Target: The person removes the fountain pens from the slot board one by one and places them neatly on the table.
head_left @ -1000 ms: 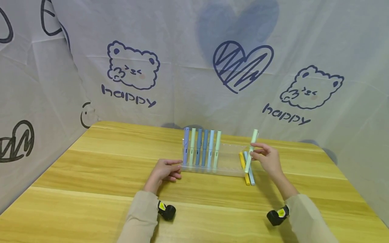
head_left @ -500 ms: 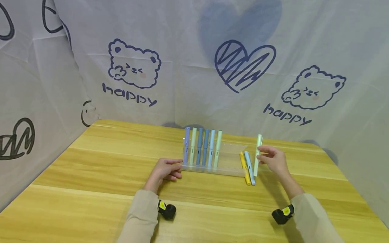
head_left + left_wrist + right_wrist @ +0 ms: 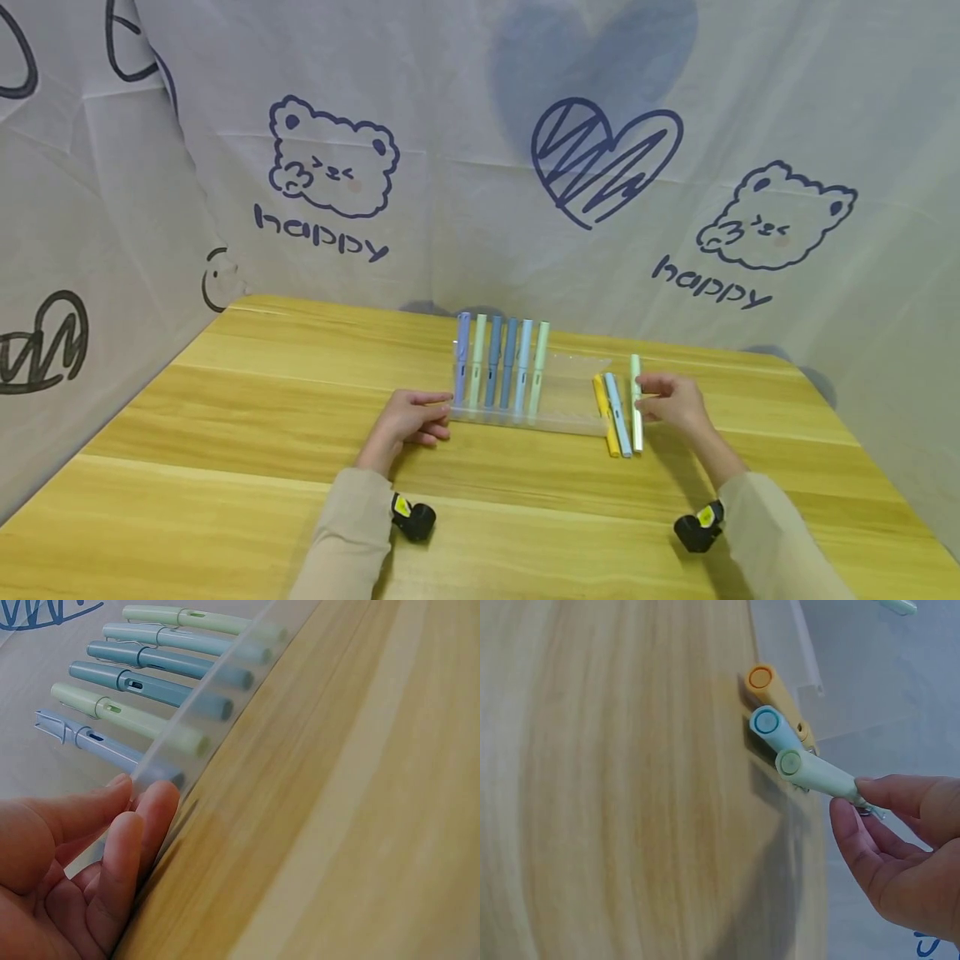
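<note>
Right hand: thumb and fingertips pinch a light green pen along its side, just right of a light blue pen and a yellow pen — both at the right end of the clear holder. Contact between the held pen and the tabletop cannot be determined. Left hand: pinches the holder's near left corner. Six pens stand side by side in the holder — purple leftmost.

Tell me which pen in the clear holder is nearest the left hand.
The purple pen, at the left end of the row in the clear holder, closest to the left hand. It is the only purple one.
</note>
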`<act>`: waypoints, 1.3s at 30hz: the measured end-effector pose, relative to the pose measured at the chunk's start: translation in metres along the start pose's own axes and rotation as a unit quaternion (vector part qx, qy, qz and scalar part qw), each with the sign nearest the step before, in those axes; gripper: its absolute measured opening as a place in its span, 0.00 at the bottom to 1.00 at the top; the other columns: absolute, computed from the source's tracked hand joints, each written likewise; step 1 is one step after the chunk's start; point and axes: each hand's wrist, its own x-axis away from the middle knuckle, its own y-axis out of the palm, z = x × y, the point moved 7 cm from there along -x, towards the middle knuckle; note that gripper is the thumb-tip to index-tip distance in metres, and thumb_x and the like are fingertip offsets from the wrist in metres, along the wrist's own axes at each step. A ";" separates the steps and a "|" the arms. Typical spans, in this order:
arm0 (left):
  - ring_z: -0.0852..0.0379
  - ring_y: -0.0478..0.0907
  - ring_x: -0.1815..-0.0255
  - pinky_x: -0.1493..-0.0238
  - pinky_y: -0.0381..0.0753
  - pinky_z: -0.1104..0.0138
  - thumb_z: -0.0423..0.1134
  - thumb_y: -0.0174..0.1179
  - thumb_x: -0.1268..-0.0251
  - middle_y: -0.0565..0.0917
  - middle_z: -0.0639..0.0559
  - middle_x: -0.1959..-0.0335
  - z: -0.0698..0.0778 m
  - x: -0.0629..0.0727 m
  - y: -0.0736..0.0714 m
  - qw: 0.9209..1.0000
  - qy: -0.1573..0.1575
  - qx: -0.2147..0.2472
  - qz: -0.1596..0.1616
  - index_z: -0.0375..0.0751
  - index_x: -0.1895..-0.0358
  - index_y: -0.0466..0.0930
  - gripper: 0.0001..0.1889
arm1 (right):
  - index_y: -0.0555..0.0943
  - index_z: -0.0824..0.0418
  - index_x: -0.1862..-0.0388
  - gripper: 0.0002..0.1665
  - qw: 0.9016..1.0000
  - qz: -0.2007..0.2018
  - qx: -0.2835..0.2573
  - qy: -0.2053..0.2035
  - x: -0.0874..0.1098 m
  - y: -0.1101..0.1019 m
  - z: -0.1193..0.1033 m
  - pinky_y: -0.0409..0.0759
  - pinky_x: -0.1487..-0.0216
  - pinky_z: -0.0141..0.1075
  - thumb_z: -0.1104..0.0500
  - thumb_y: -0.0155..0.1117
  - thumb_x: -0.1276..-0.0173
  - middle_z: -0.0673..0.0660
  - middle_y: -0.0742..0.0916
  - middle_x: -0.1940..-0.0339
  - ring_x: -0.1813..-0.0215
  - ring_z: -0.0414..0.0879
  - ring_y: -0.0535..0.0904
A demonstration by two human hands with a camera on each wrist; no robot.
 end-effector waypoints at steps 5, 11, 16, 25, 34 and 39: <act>0.61 0.77 0.85 0.86 0.77 0.73 0.28 0.54 0.39 0.80 0.45 0.79 0.001 0.000 0.001 1.000 0.004 -0.004 -0.005 0.28 0.46 0.72 0.17 | 0.67 0.81 0.48 0.25 0.999 -0.015 0.017 0.030 -0.004 0.005 0.011 0.82 0.70 0.38 0.75 0.59 0.45 0.76 0.75 0.54 0.71 0.43 0.78; 0.60 0.77 0.84 0.85 0.77 0.72 0.28 0.54 0.39 0.81 0.45 0.78 0.000 -0.001 0.000 1.000 0.007 -0.007 -0.003 0.28 0.47 0.73 0.17 | 0.65 0.81 0.46 0.27 0.998 -0.024 0.016 0.058 -0.007 0.009 0.023 0.82 0.71 0.39 0.75 0.59 0.44 0.76 0.74 0.54 0.73 0.42 0.77; 0.60 0.78 0.84 0.85 0.77 0.72 0.28 0.54 0.39 0.81 0.44 0.78 -0.001 -0.001 0.000 1.000 0.008 -0.008 0.000 0.29 0.47 0.74 0.16 | 0.65 0.82 0.47 0.26 0.997 -0.032 0.009 0.066 -0.009 0.011 0.027 0.82 0.71 0.38 0.75 0.59 0.44 0.75 0.75 0.55 0.72 0.42 0.77; 0.60 0.78 0.85 0.86 0.77 0.72 0.28 0.54 0.40 0.81 0.44 0.78 -0.002 -0.001 0.000 1.000 0.004 -0.009 0.002 0.29 0.48 0.74 0.16 | 0.67 0.82 0.48 0.25 0.996 -0.035 0.017 0.082 -0.009 0.014 0.029 0.82 0.72 0.37 0.74 0.60 0.44 0.73 0.76 0.57 0.72 0.42 0.77; 0.60 0.77 0.85 0.86 0.77 0.73 0.28 0.54 0.40 0.81 0.45 0.79 -0.002 -0.001 0.001 1.000 0.004 -0.007 0.002 0.29 0.48 0.74 0.16 | 0.69 0.81 0.50 0.22 0.996 -0.031 0.026 0.076 -0.010 0.013 0.030 0.81 0.71 0.36 0.74 0.61 0.44 0.72 0.77 0.57 0.70 0.41 0.77; 0.60 0.77 0.85 0.86 0.77 0.72 0.28 0.54 0.40 0.81 0.44 0.78 -0.002 -0.001 0.000 1.000 0.002 -0.008 0.003 0.29 0.48 0.74 0.16 | 0.70 0.80 0.51 0.22 0.996 -0.031 0.025 0.074 -0.010 0.013 0.031 0.82 0.70 0.37 0.73 0.62 0.44 0.71 0.78 0.58 0.69 0.42 0.77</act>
